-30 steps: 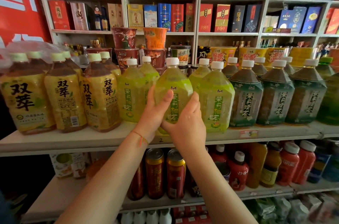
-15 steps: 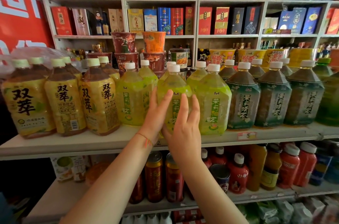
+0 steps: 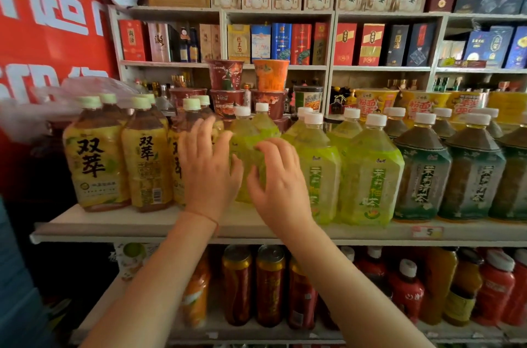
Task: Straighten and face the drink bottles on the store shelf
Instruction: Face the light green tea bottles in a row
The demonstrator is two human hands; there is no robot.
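Between both hands (image 3: 245, 176), green bottle (image 3: 246, 142).

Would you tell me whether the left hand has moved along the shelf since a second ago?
Yes. The left hand shifted left, now overlapping the yellow-label bottle.

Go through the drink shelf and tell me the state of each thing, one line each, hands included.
Left hand: fingers spread, in front of the bottles, holding nothing.
Right hand: fingers loosely curled at a light green bottle, grip unclear.
Yellow-label bottles: upright, capped, labels forward.
Dark green bottles: upright, capped, labels forward.
Cans below: upright, unopened.
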